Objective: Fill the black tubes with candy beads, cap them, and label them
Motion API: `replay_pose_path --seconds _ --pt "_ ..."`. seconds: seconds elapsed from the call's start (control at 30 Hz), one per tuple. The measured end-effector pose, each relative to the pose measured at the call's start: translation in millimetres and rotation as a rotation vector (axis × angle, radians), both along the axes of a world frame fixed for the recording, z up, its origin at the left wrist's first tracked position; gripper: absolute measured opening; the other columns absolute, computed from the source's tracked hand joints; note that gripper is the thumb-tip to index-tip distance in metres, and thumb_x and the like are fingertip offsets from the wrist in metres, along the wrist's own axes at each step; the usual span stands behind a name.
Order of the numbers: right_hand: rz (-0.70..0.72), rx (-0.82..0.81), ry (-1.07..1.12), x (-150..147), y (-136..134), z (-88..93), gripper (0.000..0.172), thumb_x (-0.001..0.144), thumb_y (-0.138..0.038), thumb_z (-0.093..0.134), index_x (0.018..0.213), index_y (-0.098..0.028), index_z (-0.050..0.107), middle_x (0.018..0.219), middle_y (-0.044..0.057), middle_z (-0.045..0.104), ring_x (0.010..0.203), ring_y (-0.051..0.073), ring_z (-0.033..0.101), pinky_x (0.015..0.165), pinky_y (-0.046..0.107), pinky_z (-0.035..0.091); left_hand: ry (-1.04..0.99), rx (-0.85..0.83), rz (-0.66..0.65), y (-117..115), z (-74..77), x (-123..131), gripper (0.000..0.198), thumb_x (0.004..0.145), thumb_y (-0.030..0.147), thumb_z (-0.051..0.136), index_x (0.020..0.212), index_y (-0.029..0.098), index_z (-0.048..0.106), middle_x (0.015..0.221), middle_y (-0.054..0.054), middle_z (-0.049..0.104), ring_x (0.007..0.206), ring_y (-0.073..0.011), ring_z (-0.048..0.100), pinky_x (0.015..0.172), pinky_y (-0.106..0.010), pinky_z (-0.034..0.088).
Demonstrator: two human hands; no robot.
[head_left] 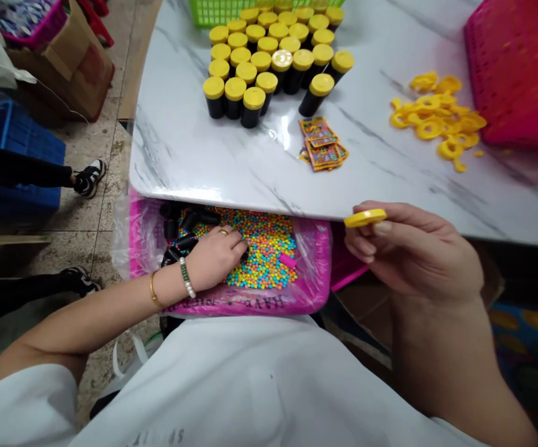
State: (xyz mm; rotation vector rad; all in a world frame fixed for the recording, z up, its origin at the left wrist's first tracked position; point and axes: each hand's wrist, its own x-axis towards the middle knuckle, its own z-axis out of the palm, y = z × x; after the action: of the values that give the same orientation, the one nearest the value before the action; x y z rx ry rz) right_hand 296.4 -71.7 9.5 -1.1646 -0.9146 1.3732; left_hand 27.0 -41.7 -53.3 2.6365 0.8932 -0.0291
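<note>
Two hands (217, 256), one held yellow lid (366, 218), roughly thirty yellow-capped black tubes (282, 60), one pink tub (306, 302) of candy balls (262, 248), one green basket (201, 12), one red basket (523, 81), two bracelets (186, 277), one ring (223, 232)

Yellow lid (364, 218) aloft, nearly edge-on, black tube (245, 254) mostly hidden among multicoloured beads (262, 233)

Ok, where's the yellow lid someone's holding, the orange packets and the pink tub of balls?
Held yellow lid (365, 218): head view, visible middle.
Orange packets (323, 156): head view, one packet's face.
Pink tub (323, 264): head view, right rim.
</note>
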Motion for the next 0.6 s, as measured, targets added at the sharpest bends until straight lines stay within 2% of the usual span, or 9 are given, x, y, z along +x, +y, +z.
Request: replay_pose_path --seconds 0.07,0.13,0.2,0.3,0.37,0.47,0.53,0.6 --pt "-0.031 -0.007 -0.020 -1.4 -0.1 -2.8 0.024 0.070 -0.013 0.070 0.088 -0.025 0.082 0.069 0.003 0.066 0.052 0.009 0.051 0.046 0.024 0.037 0.024 0.029 -0.119 -5.2 -2.8 6.3 0.022 0.097 0.016 0.050 0.102 0.010 0.070 0.098 -0.015 0.069 0.095 -0.0259 0.062 0.088 -0.042 0.050" --pt "-0.022 -0.040 -0.012 -4.0 -0.9 -3.9 0.025 0.070 -0.013 0.071 0.090 -0.025 0.082 0.074 0.003 0.066 0.055 0.009 0.053 0.048 0.024 0.039 -0.018 -0.024 -0.179 -7.6 -5.7 11.2 0.022 0.097 0.014 0.049 0.103 0.010 0.070 0.100 -0.015 0.069 0.093 -0.0242 0.063 0.088 -0.041 0.052" --pt "-0.004 -0.082 0.018 -5.2 -1.8 -3.4 0.024 0.070 -0.016 0.074 0.091 -0.024 0.082 0.078 0.004 0.068 0.057 0.008 0.055 0.049 0.023 0.042 -0.123 -0.131 -0.131 -5.4 -7.1 10.5 0.021 0.095 0.015 0.055 0.109 0.012 0.069 0.104 -0.013 0.070 0.097 -0.0229 0.065 0.090 -0.038 0.053" --pt "-0.022 -0.115 0.069 -2.7 -2.2 -2.5 0.019 0.071 -0.029 0.081 0.088 -0.022 0.082 0.080 0.006 0.070 0.057 0.009 0.057 0.049 0.023 0.046 -0.344 -0.340 0.033 2.8 -3.6 0.2 0.030 0.089 0.020 0.066 0.118 0.017 0.067 0.109 -0.009 0.073 0.100 -0.0197 0.068 0.090 -0.032 0.054" --pt "-0.034 -0.122 0.084 -0.9 -1.6 -3.6 0.019 0.071 -0.035 0.084 0.085 -0.023 0.082 0.074 0.005 0.071 0.055 0.009 0.057 0.048 0.023 0.048 -0.459 -0.438 0.117 7.1 3.5 -7.2 0.032 0.087 0.022 0.068 0.119 0.019 0.067 0.105 -0.006 0.075 0.095 -0.0179 0.070 0.085 -0.030 0.054" --pt "0.015 -0.150 0.052 -3.1 1.5 -6.3 0.016 0.069 -0.030 0.087 0.083 -0.023 0.081 0.069 0.003 0.070 0.054 0.009 0.059 0.049 0.021 0.050 -0.602 -0.493 0.182 10.2 21.5 -10.9 0.030 0.087 0.024 0.068 0.117 0.019 0.068 0.101 -0.004 0.076 0.085 -0.0152 0.070 0.079 -0.027 0.055" --pt "0.070 -0.145 0.011 -8.2 6.4 -6.2 0.016 0.069 -0.028 0.087 0.082 -0.022 0.080 0.071 0.003 0.070 0.055 0.009 0.061 0.050 0.021 0.051 -0.699 -0.472 0.212 13.7 36.0 -8.4 0.031 0.086 0.023 0.069 0.116 0.018 0.067 0.099 -0.004 0.076 0.082 -0.0134 0.070 0.078 -0.026 0.055" --pt "0.111 -0.091 -0.027 -14.6 14.6 -3.3 0.016 0.069 -0.030 0.087 0.079 -0.021 0.078 0.071 0.002 0.068 0.055 0.010 0.061 0.050 0.021 0.052 -0.776 -0.384 0.253 22.3 49.2 -4.2 0.032 0.084 0.022 0.071 0.115 0.017 0.067 0.099 -0.004 0.075 0.081 -0.0128 0.068 0.078 -0.026 0.054"
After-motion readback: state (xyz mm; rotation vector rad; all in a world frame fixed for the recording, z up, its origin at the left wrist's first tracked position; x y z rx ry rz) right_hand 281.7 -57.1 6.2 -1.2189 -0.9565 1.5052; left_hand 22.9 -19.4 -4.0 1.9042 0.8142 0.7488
